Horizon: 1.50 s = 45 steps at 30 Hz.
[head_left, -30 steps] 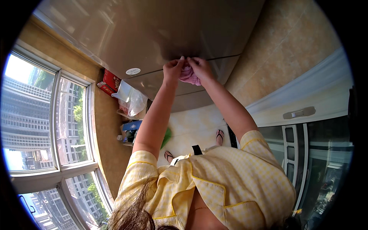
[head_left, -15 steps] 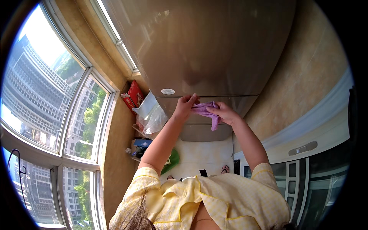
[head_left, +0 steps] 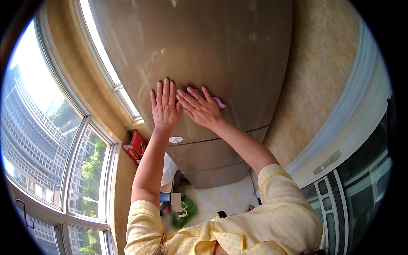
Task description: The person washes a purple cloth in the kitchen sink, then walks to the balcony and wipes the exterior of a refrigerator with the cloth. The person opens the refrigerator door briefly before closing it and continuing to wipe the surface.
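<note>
Against the shiny brown-grey fridge door (head_left: 238,55) my left hand (head_left: 166,108) lies flat, fingers stretched upward, with nothing in it. Just to its right, my right hand (head_left: 203,110) is also laid flat on the door, fingers spread and slanting to the upper left. Under that palm is a purple cloth (head_left: 219,102); its edges peek out past the fingers, and the rest is hidden. The fingertips of my right hand come close to the side of my left. A small white oval sticker (head_left: 175,139) sits below my hands, above the door seam.
Windows (head_left: 80,170) run along the left side. Beside the fridge, a red box (head_left: 136,146) stands by the wall, with a white plastic bag (head_left: 169,170) and a green bag (head_left: 187,210) lower down. A tiled wall (head_left: 314,85) and a white-framed sliding door (head_left: 329,199) are on the right.
Both hands have moved up and left onto the upper fridge door. The cloth, earlier held bunched between both hands, is now pressed under my right palm; my left hand has let go of it.
</note>
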Each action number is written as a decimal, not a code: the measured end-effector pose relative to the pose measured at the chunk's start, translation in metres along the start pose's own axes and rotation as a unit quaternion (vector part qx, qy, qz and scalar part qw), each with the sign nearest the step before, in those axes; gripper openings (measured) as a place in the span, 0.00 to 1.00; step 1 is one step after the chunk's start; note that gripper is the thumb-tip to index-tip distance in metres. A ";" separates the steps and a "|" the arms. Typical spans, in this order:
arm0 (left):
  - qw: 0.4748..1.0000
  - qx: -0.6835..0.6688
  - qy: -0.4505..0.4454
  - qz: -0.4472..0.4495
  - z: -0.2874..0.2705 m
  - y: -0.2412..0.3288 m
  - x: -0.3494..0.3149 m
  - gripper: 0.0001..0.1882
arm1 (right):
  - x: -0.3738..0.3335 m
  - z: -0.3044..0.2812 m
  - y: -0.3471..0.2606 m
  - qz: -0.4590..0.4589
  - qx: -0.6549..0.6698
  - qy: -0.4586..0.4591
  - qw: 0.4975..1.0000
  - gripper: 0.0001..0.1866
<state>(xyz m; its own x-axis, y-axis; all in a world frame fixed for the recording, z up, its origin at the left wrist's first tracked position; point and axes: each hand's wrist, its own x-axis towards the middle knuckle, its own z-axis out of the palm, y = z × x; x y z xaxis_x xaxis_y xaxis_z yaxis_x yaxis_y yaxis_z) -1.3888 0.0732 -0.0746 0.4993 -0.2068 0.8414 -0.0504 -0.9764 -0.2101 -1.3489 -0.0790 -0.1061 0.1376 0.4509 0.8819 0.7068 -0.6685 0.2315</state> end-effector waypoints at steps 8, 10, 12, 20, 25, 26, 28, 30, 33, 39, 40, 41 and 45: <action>0.999 0.051 0.014 0.005 0.011 -0.016 -0.012 0.32 | 0.068 -0.067 0.097 0.059 -0.105 0.092 0.988 0.25; 0.998 0.050 0.024 0.013 0.019 -0.011 -0.009 0.32 | 0.098 -0.085 0.142 0.156 -0.096 0.240 0.953 0.24; 0.998 0.047 0.028 0.007 0.020 -0.007 -0.009 0.32 | 0.107 -0.084 0.136 0.189 -0.088 0.259 0.943 0.25; 0.999 0.031 0.033 0.010 0.022 -0.006 -0.005 0.31 | 0.010 -0.040 0.090 -0.103 -0.091 0.001 0.990 0.25; 0.997 0.051 0.049 0.017 0.021 -0.012 -0.008 0.31 | 0.089 -0.110 0.186 0.243 -0.101 0.209 0.942 0.27; 0.997 0.050 0.054 0.018 0.022 -0.011 -0.006 0.31 | 0.107 -0.114 0.190 0.281 -0.097 0.251 0.921 0.28; 0.997 0.054 0.049 0.018 0.023 -0.011 -0.008 0.31 | 0.127 -0.105 0.172 0.297 -0.097 0.274 0.909 0.28; 0.998 0.056 0.040 0.014 0.019 -0.018 -0.010 0.31 | 0.126 -0.079 0.107 0.164 -0.084 0.154 0.971 0.27; 0.999 0.023 0.021 0.019 0.017 -0.006 -0.006 0.31 | 0.090 -0.045 0.062 -0.101 -0.065 0.026 0.992 0.26; 0.999 0.039 -0.009 0.022 0.008 -0.014 -0.009 0.32 | 0.100 -0.086 0.120 0.042 -0.102 0.053 0.992 0.27; 0.999 0.035 -0.012 0.020 0.006 -0.012 -0.007 0.33 | 0.106 -0.088 0.121 0.076 -0.087 0.093 0.989 0.27; 0.999 0.027 -0.014 0.019 0.002 -0.009 -0.004 0.33 | 0.112 -0.093 0.122 0.107 -0.075 0.133 0.983 0.27; 1.000 -0.004 -0.024 0.001 -0.005 -0.004 -0.003 0.33 | 0.106 -0.083 0.105 0.047 0.014 0.141 0.989 0.22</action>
<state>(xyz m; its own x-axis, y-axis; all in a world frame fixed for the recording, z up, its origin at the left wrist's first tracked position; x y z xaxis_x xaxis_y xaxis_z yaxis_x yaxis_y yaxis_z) -1.3947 0.0770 -0.0737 0.5401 -0.2053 0.8162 -0.0573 -0.9765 -0.2078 -1.3173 -0.1506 0.0456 0.0075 0.2021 0.9793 0.7191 -0.6817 0.1352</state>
